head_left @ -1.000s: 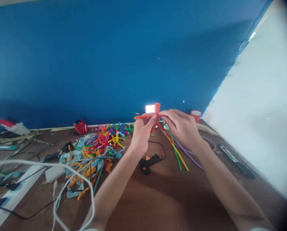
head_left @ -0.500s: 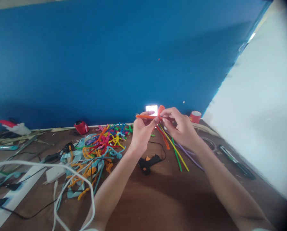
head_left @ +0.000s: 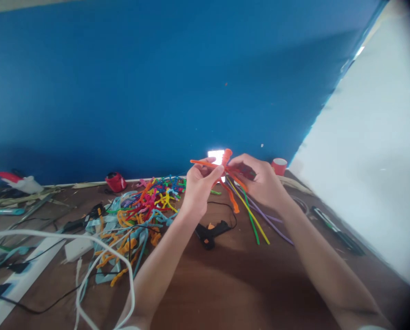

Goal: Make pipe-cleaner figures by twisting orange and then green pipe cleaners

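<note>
An orange pipe-cleaner figure (head_left: 227, 156) with a coiled upper part is up in front of me, above the table. My left hand (head_left: 198, 188) is closed, pinching it between thumb and fingers, and one straight orange strand juts out to the left. My right hand (head_left: 265, 181) has curled fingers at an orange strand on the figure's right side; its fingertips are partly hidden. Another bent orange strand hangs down between the hands. Below lie a yellow pipe cleaner (head_left: 256, 222), a green pipe cleaner (head_left: 253, 223) and purple pipe cleaners (head_left: 272, 223).
A black glue gun (head_left: 213, 233) lies between my forearms. Left is a tangled heap of coloured pipe cleaners (head_left: 150, 197), with a white cable (head_left: 132, 279) and power strip (head_left: 26, 270). A lit screen (head_left: 216, 156), red tape roll (head_left: 279, 167) and marker pens (head_left: 337, 231) sit around.
The orange figure has tilted, and its left strand now points slightly upward. My right hand has shifted a little right and down from the centre, along an orange strand that now shows.
</note>
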{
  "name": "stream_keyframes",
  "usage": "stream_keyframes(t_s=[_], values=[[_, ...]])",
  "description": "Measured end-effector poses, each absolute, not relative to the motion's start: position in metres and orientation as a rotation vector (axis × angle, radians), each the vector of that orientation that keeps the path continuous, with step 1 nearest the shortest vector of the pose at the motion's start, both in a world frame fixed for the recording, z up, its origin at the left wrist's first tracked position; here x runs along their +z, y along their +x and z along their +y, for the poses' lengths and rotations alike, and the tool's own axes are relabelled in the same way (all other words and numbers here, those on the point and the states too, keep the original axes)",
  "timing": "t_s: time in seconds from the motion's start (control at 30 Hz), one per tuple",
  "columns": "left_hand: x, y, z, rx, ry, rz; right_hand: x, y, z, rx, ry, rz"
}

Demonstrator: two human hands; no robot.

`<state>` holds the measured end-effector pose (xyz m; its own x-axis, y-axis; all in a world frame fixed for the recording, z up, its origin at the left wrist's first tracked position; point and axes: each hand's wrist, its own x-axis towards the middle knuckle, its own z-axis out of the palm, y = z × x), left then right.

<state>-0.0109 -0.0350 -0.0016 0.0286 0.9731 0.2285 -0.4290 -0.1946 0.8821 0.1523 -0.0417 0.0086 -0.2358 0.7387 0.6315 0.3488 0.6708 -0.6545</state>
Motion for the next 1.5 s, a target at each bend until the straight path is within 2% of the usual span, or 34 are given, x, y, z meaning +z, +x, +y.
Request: stream_keyframes(t_s=[0.1, 0.2, 0.37, 0.5, 0.63, 0.73, 0.9, 0.97, 1.03, 1.17, 1.4, 1.5], values=[[-0.001, -0.011, -0.033, 1.431, 0.979, 0.719, 0.006, 0.158, -0.037, -0.123, -0.827, -2.03], [-0.002, -0.011, -0.033, 1.417, 0.935, 0.711, 0.005, 0.161, -0.035, -0.491, -0.819, -2.054], [-0.005, -0.009, -0.035, 1.433, 0.928, 0.71, 0.005, 0.162, -0.037, -0.741, -0.79, -2.074], [-0.006, -0.007, -0.034, 1.428, 0.964, 0.652, 0.003, 0.158, -0.039, -0.734, -0.83, -2.044], [-0.01, -0.005, -0.03, 1.507, 1.069, 0.59, -0.001, 0.15, -0.04, -0.412, -0.915, -1.936], [-0.012, -0.005, -0.028, 1.56, 1.184, 0.584, -0.002, 0.143, -0.041, 0.178, -0.975, -1.781], [-0.01, -0.008, -0.033, 1.628, 1.335, 0.534, 0.005, 0.138, -0.045, 1.294, -0.784, -1.276], [-0.007, -0.009, -0.036, 1.647, 1.374, 0.511, 0.008, 0.137, -0.047, 1.589, -0.73, -1.138], [-0.005, -0.009, -0.038, 1.665, 1.389, 0.494, 0.009, 0.136, -0.049, 1.694, -0.701, -1.08], [-0.004, -0.01, -0.037, 1.678, 1.291, 0.509, 0.004, 0.135, -0.045, 1.461, -0.716, -1.153], [-0.001, -0.014, -0.03, 1.522, 0.957, 0.65, -0.005, 0.147, -0.036, 0.259, -0.832, -1.705], [-0.001, -0.013, -0.03, 1.481, 0.955, 0.642, -0.007, 0.154, -0.034, 0.007, -0.742, -1.898]])
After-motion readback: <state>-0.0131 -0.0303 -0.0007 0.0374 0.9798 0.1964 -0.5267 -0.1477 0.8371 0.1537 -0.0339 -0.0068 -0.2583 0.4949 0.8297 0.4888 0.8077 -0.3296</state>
